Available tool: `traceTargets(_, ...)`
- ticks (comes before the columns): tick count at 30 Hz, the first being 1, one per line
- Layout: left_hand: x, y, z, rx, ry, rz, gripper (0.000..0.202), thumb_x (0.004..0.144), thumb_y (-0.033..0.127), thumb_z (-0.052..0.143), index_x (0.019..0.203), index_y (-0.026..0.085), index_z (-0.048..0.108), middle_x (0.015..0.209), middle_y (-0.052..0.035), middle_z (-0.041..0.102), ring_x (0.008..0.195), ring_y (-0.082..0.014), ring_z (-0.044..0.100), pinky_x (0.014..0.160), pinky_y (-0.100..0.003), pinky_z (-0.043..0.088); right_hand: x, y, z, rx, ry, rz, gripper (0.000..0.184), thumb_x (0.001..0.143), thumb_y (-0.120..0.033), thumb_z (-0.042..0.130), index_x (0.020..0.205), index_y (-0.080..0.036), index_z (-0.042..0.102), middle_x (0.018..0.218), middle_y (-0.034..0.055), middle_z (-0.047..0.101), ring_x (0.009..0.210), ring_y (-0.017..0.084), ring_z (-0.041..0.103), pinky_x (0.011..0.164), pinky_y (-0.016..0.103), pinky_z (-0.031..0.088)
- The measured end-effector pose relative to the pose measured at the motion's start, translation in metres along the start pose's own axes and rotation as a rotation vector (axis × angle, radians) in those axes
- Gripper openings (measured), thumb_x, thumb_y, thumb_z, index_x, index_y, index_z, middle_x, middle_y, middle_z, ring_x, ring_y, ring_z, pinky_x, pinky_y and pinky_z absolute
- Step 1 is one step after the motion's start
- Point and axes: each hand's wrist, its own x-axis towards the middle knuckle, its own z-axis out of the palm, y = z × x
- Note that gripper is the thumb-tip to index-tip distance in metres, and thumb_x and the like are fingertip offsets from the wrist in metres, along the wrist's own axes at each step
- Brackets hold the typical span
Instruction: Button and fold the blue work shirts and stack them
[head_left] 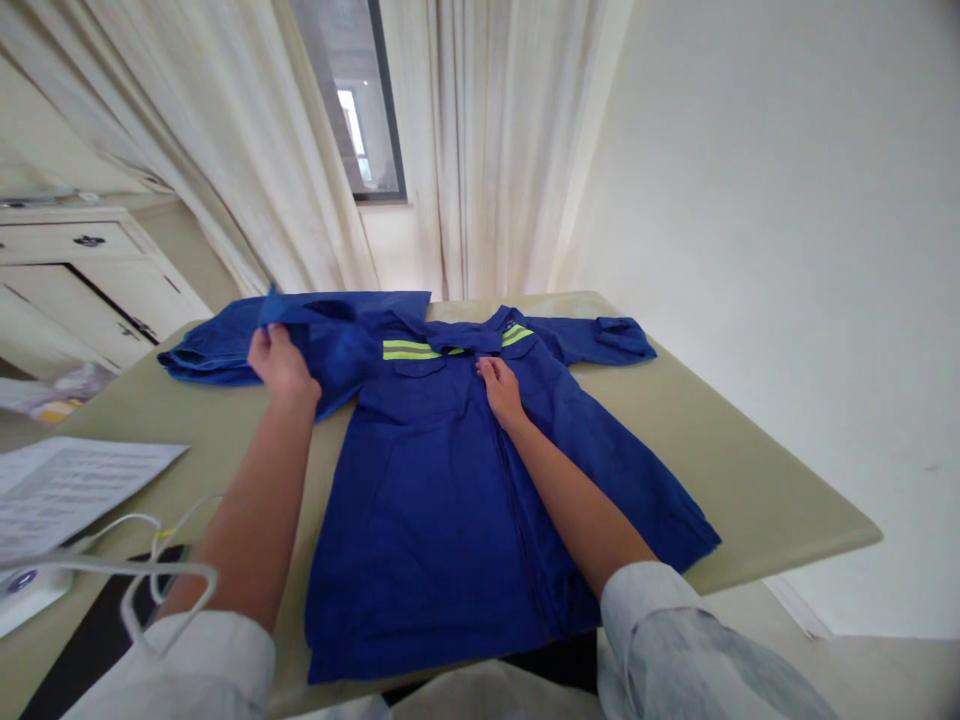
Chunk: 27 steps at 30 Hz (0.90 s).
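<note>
A blue work jacket (427, 480) with yellow-green reflective strips lies front side up on the table, its lower hem towards me. My left hand (281, 365) is closed on the jacket's sleeve at the left and holds its end raised off the table. At the chest, near the top of the front closure, my right hand (500, 388) pinches the jacket's fabric. The other sleeve (619, 340) stretches out to the right with its cuff folded. Behind my left hand lies another folded piece of blue cloth (225, 335), perhaps trousers.
The table (765, 500) has a pale greenish top. Printed paper (82, 485), white cables (142, 570) and a dark flat object (90, 635) lie at the left. A white cabinet (82, 280) and curtains (510, 150) stand beyond; a wall (795, 250) is at the right.
</note>
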Motion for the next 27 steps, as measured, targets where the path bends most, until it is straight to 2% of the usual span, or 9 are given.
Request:
traceTargets(2, -0.003, 0.023, 0.047, -0.04, -0.004, 0.008, 0.049, 0.104, 0.066, 0.041, 0.1, 0.02, 0.057, 0.093, -0.0024, 0.065, 0.098, -0.0197, 0.064, 0.092, -0.038, 0.055, 0.002, -0.001, -0.001, 0.175, -0.011, 0.02, 0.057, 0.098, -0.069, 0.049, 0.116, -0.02, 0.069, 0.117, 0.011, 0.077, 0.108, 0.023, 0.073, 0.104, 0.04, 0.055)
traceTargets(3, -0.01, 0.034, 0.069, -0.06, -0.101, 0.023, 0.051, 0.097, 0.068, 0.056, 0.107, 0.018, 0.062, 0.099, -0.005, 0.07, 0.1, -0.0212, 0.067, 0.093, -0.038, 0.056, 0.004, -0.002, -0.003, 0.276, -0.014, 0.05, 0.062, 0.098, -0.073, 0.046, 0.121, -0.02, 0.067, 0.121, 0.0118, 0.076, 0.111, 0.024, 0.073, 0.103, 0.041, 0.056)
traceTargets(5, -0.028, 0.055, 0.101, -0.104, -0.522, 0.102, 0.064, 0.09, 0.063, 0.07, 0.133, 0.017, 0.061, 0.128, -0.0129, 0.07, 0.123, -0.026, 0.066, 0.105, -0.041, 0.054, 0.012, -0.004, -0.012, 0.472, 0.013, 0.137, 0.069, 0.098, -0.078, 0.04, 0.131, -0.022, 0.061, 0.128, 0.012, 0.073, 0.115, 0.024, 0.073, 0.097, 0.041, 0.06)
traceTargets(7, -0.05, 0.065, 0.112, -0.046, -0.811, 0.196, 0.073, 0.091, 0.058, 0.07, 0.15, 0.019, 0.053, 0.149, -0.0156, 0.062, 0.139, -0.0283, 0.058, 0.116, -0.046, 0.047, 0.025, -0.003, -0.026, 0.601, 0.115, 0.222, 0.067, 0.097, -0.079, 0.042, 0.134, -0.025, 0.058, 0.13, 0.0106, 0.073, 0.114, 0.024, 0.073, 0.09, 0.041, 0.064)
traceTargets(9, -0.071, 0.06, 0.104, 0.176, -0.882, 0.246, 0.076, 0.092, 0.056, 0.069, 0.155, 0.02, 0.049, 0.158, -0.0162, 0.054, 0.147, -0.0316, 0.05, 0.124, -0.052, 0.037, 0.038, 0.001, -0.041, 0.65, 0.272, 0.282, 0.06, 0.093, -0.073, 0.056, 0.131, -0.026, 0.058, 0.126, 0.0084, 0.074, 0.11, 0.024, 0.074, 0.084, 0.04, 0.065)
traceTargets(14, -0.1, 0.001, 0.054, 0.816, -0.785, 0.143, 0.086, 0.087, 0.043, 0.07, 0.164, 0.023, 0.038, 0.175, -0.0172, 0.027, 0.16, -0.0443, 0.024, 0.126, -0.074, 0.014, 0.056, 0.021, -0.066, 0.643, 0.454, 0.308, 0.046, 0.086, -0.05, 0.073, 0.125, -0.029, 0.059, 0.112, 0.0031, 0.077, 0.099, 0.022, 0.074, 0.079, 0.042, 0.066)
traceTargets(20, -0.088, -0.037, 0.017, 0.698, -0.451, 0.096, 0.064, 0.093, 0.015, 0.037, 0.154, 0.006, 0.049, 0.162, -0.0221, 0.046, 0.155, -0.029, 0.04, 0.129, -0.047, 0.032, 0.056, 0.03, -0.062, 0.64, 0.396, 0.285, 0.037, 0.087, -0.03, 0.066, 0.123, -0.03, 0.06, 0.105, 0.0002, 0.077, 0.093, 0.017, 0.073, 0.085, 0.041, 0.064)
traceTargets(23, -0.086, -0.039, 0.009, 0.654, -0.31, -0.047, 0.065, 0.091, 0.015, 0.037, 0.155, 0.004, 0.046, 0.156, -0.0224, 0.054, 0.146, -0.0305, 0.052, 0.126, -0.047, 0.039, 0.059, 0.025, -0.054, 0.62, 0.371, 0.301, 0.04, 0.086, -0.026, 0.067, 0.125, -0.029, 0.059, 0.102, -0.0011, 0.075, 0.086, 0.016, 0.072, 0.082, 0.04, 0.064)
traceTargets(27, -0.089, -0.044, 0.006, 0.601, -0.264, -0.098, 0.063, 0.091, 0.013, 0.038, 0.152, 0.006, 0.048, 0.147, -0.0216, 0.061, 0.139, -0.0305, 0.058, 0.122, -0.047, 0.043, 0.075, 0.013, -0.05, 0.434, 0.305, 0.227, 0.048, 0.089, -0.032, 0.064, 0.136, -0.031, 0.055, 0.118, 0.0005, 0.074, 0.092, 0.015, 0.073, 0.082, 0.036, 0.064)
